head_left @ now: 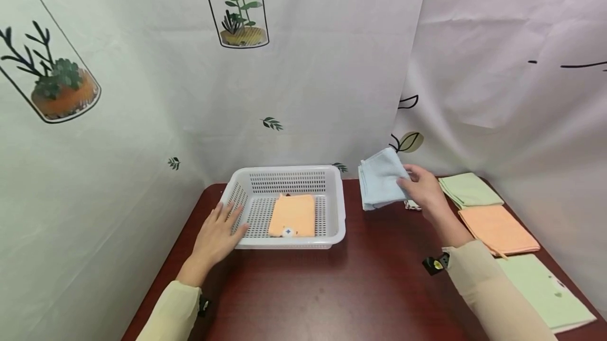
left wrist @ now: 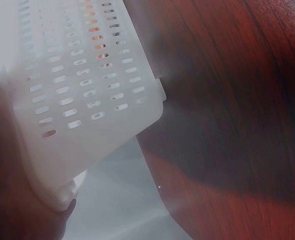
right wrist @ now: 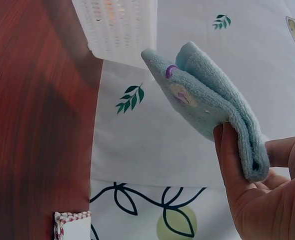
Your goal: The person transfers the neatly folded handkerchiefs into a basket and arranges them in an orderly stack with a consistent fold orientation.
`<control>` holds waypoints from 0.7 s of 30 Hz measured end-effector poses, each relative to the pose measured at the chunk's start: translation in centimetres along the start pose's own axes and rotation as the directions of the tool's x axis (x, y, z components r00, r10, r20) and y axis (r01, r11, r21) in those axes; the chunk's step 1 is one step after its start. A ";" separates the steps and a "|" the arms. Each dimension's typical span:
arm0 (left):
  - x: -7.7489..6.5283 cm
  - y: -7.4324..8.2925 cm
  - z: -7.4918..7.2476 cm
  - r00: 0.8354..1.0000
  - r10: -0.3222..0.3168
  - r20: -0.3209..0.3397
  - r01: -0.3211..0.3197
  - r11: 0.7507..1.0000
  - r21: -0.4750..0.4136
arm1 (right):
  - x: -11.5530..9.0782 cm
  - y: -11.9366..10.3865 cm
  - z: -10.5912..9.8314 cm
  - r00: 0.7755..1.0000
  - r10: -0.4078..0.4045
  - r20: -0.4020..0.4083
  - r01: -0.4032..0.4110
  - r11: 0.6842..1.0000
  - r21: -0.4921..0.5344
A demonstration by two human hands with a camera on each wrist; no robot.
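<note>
My right hand (head_left: 423,189) pinches a folded light-blue towel (head_left: 381,178) by its right edge, held up to the right of the white basket (head_left: 338,214). In the right wrist view the towel (right wrist: 212,95) is folded in layers, with a small purple and cream pattern on one face; thumb and fingers grip its folded end. Spread fingers of my left hand (head_left: 215,235) rest over the basket's left front rim. A folded orange towel (head_left: 294,214) with a small white patch lies inside the basket. The left wrist view shows the basket's slotted wall (left wrist: 82,85) close up.
Along the table's right side lie a folded green towel (head_left: 469,189), an orange one (head_left: 498,229) and a pale green one (head_left: 545,291). A small patterned cloth (right wrist: 72,225) sits near the table's back edge. A printed curtain (head_left: 332,93) hangs behind the dark red table (head_left: 303,293).
</note>
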State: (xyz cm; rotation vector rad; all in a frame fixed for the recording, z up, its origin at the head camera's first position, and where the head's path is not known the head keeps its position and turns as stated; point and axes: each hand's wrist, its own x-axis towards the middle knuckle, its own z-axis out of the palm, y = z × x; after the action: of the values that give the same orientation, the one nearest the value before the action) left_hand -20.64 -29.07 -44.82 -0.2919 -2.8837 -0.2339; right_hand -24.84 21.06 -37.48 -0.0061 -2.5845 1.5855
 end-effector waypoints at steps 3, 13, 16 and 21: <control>0.0 0.0 0.0 1.000 0.002 -0.001 -0.002 1.000 -0.002 | -0.1 -0.3 0.1 1.000 0.001 -0.002 -0.001 1.000 0.003; 0.0 0.1 0.1 1.000 0.003 0.006 -0.003 1.000 -0.004 | 0.0 -1.0 0.0 1.000 0.004 -0.009 -0.004 1.000 0.019; 0.0 0.0 0.1 1.000 0.004 0.006 -0.004 1.000 -0.001 | 0.0 -1.1 -0.1 1.000 -0.005 -0.008 0.005 1.000 0.021; 0.0 0.1 -0.1 1.000 0.003 0.005 -0.003 1.000 0.007 | 0.0 -1.3 -0.1 1.000 -0.012 -0.003 0.012 1.000 0.028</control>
State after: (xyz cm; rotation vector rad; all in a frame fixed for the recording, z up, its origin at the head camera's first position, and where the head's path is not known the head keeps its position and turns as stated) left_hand -20.62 -28.97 -44.72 -0.2959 -2.8886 -0.2226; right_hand -24.76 20.56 -36.30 0.0093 -2.5551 1.6170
